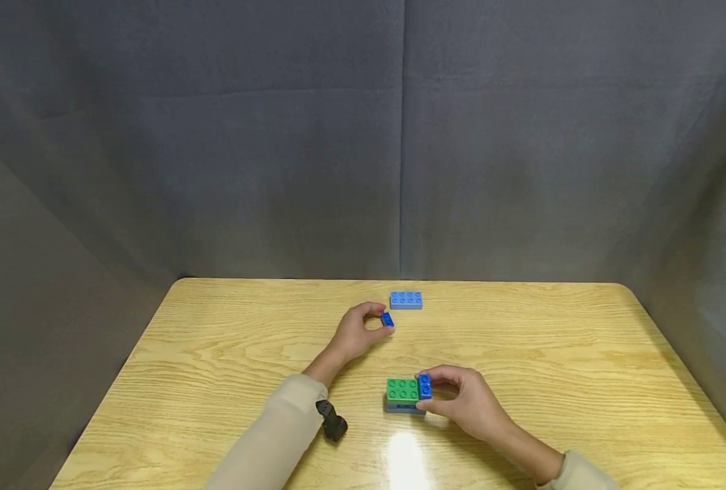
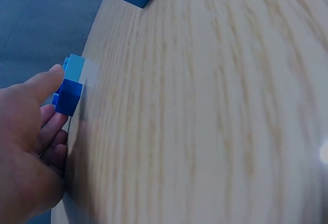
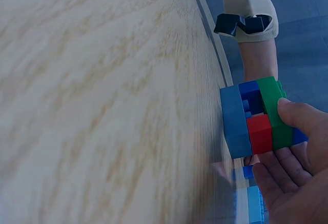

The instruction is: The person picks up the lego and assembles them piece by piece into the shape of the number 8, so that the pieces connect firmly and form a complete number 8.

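Observation:
My left hand (image 1: 355, 333) pinches a small dark blue two-stud brick (image 1: 387, 319) between thumb and fingertips, low over the far middle of the table. Just beyond it lies a lighter blue eight-stud brick (image 1: 406, 300). Nearer, my right hand (image 1: 474, 403) holds another small dark blue brick (image 1: 424, 386) at the right end of a green brick (image 1: 402, 391). That green brick tops a small stack. In the right wrist view, a red brick (image 3: 260, 133) and a dark blue brick (image 3: 249, 92) sit between the green one and a light blue base brick (image 3: 236, 122).
The wooden table (image 1: 216, 381) has rounded far corners. Grey cloth (image 1: 277, 170) hangs behind it and along both sides. A black device (image 1: 332, 420) is strapped to the left wrist over a beige sleeve (image 1: 277, 435).

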A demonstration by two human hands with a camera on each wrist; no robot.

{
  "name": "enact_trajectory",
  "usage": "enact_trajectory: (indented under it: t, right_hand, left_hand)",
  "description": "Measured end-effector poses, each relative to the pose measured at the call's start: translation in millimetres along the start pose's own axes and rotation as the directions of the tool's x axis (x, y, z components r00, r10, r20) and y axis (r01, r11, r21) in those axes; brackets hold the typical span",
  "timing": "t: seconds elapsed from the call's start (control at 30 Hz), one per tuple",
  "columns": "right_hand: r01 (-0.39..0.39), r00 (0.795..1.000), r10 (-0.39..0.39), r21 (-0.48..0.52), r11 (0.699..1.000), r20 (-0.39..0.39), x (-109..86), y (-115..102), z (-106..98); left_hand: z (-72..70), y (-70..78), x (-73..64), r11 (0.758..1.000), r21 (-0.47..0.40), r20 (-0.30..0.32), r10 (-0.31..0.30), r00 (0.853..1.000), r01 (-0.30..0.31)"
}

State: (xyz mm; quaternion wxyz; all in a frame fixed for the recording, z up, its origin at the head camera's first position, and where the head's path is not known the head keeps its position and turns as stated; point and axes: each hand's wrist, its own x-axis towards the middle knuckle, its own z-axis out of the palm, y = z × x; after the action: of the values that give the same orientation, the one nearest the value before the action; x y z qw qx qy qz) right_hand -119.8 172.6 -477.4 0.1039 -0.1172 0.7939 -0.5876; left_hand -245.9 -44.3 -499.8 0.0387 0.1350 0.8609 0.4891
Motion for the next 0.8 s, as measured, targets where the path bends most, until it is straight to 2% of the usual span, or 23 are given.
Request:
enact_trajectory:
  t: [0.23, 0.4, 0.7, 0.8]
  right_hand:
    - [-0.003, 1.0, 0.003, -0.005, 1.0, 0.0, -0.3, -0.3, 0.1]
    - [-0.004, 1.0, 0.004, -0.007, 1.0, 0.003, -0.1, -0.1, 0.2]
    - [0.0, 1.0, 0.0, -0.012, 1.0, 0.0, 0.3, 0.6, 0.1]
    - [0.002, 1.0, -0.002, -0.009, 1.0, 0.0, 0.2, 0.6, 0.1]
  left_hand:
    - [3.7, -5.0, 2.2, 0.998, 0.042, -0.022, 0.044, 0.999, -0.044]
    - [4.4, -4.6, 0.9, 0.994, 0.102, -0.04, 0.053, 0.998, -0.049]
    - [7.0, -4.7, 0.8, 0.991, 0.121, -0.081, 0.074, 0.994, -0.064]
    - [6.9, -5.2, 1.0, 0.992, 0.114, -0.081, 0.064, 0.995, -0.055]
